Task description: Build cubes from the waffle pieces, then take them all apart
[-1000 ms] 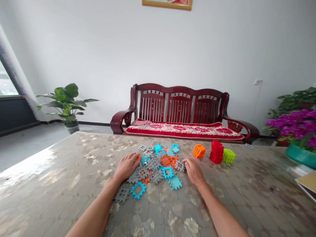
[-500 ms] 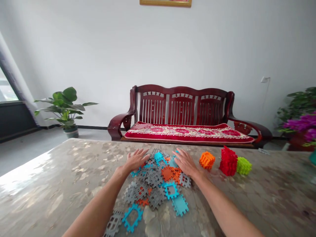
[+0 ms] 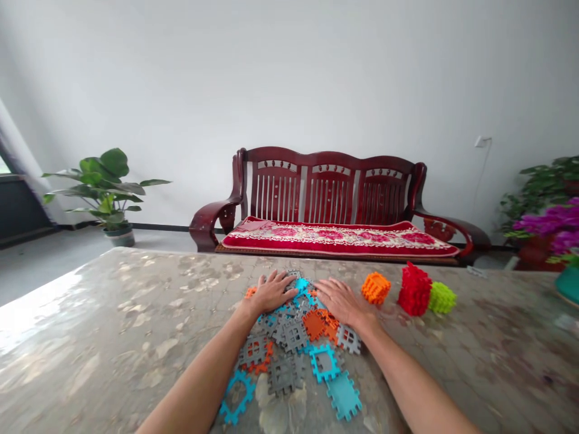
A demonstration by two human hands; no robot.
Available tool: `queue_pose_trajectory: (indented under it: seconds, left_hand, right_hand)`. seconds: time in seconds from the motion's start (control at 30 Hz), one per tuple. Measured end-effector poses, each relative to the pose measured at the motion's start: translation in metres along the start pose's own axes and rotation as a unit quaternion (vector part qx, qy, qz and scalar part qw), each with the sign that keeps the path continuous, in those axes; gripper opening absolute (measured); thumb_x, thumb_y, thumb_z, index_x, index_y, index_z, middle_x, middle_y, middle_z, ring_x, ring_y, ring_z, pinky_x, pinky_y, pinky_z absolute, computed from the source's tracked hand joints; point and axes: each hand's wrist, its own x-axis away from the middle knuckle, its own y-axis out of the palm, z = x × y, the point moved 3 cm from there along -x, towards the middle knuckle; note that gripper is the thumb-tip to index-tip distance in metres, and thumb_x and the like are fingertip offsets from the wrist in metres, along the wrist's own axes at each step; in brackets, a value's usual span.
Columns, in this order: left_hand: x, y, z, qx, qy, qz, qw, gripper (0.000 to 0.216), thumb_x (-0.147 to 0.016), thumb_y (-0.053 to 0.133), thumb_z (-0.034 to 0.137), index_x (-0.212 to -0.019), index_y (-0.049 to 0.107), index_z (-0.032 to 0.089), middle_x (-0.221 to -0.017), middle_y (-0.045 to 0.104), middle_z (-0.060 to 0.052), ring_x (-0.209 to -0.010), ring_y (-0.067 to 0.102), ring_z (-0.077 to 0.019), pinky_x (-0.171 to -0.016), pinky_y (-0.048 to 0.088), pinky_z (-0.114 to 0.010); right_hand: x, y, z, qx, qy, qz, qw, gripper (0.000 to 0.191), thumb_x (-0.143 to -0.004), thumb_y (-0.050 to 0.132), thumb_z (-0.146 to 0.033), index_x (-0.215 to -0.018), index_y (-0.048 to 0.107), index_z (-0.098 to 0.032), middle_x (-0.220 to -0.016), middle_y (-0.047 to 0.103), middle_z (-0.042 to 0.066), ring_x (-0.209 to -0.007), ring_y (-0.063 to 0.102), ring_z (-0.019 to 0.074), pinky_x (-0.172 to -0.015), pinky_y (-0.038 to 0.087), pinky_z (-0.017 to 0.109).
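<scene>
A loose pile of flat, notched plastic interlocking tiles (image 3: 292,335) in grey, blue and orange lies on the table in front of me. My left hand (image 3: 274,293) rests on the pile's far left side, palm down with its fingers apart. On the far right side, my right hand (image 3: 340,299) lies flat over more tiles, its fingers stretched out. Both palms hide the pieces under them. Closer to me are a blue frame tile (image 3: 237,398), a light blue solid tile (image 3: 344,396) and a grey window tile (image 3: 286,375).
Right of the pile stand an orange stack (image 3: 376,288), a taller red stack (image 3: 415,289) and a green stack (image 3: 442,298) of plastic pieces. A patterned cover lies on the table (image 3: 113,337). Beyond it is a wooden bench (image 3: 332,199); a potted plant (image 3: 111,187) stands left.
My left hand has moved rightward onto the pile, closer to my right hand. Several tiles near me have shifted, and the view has turned slightly.
</scene>
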Motion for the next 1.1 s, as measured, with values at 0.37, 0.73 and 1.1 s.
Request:
queue_pose_trajectory:
  seconds: [0.37,0.73,1.1]
  left_hand:
    - [0.094,-0.027,-0.033,0.031,0.021,0.062,0.997,0.066,-0.092,0.035,0.065,-0.152,0.031,0.039,-0.161,0.029,-0.005,-0.149,0.022,-0.0306,-0.118,0.015,-0.058]
    - [0.187,0.025,-0.039,-0.105,0.015,0.088,0.991,0.084,-0.084,0.044,0.071,-0.156,0.017,0.037,-0.162,0.026,-0.009,-0.146,0.029,-0.036,-0.117,0.023,-0.057]
    - [0.139,0.011,-0.04,-0.091,-0.001,0.096,0.991,0.065,-0.094,0.033,0.06,-0.154,0.029,0.035,-0.16,0.032,-0.007,-0.146,0.029,-0.03,-0.118,0.022,-0.054]
  right_hand:
    - [0.074,-0.023,-0.007,-0.037,-0.037,0.052,0.997,0.054,-0.096,0.037,-0.061,-0.146,0.042,-0.039,-0.156,0.039,0.001,-0.145,0.031,0.0269,-0.118,0.022,0.053]
    - [0.116,0.0,-0.056,-0.012,-0.112,0.021,0.993,0.07,-0.091,0.045,-0.065,-0.153,0.029,-0.035,-0.161,0.029,0.004,-0.148,0.021,0.0301,-0.12,0.007,0.055]
    - [0.102,-0.004,-0.048,-0.007,-0.096,0.049,0.994,0.055,-0.095,0.045,-0.058,-0.143,0.049,-0.032,-0.152,0.045,0.003,-0.142,0.032,0.0271,-0.118,0.016,0.048]
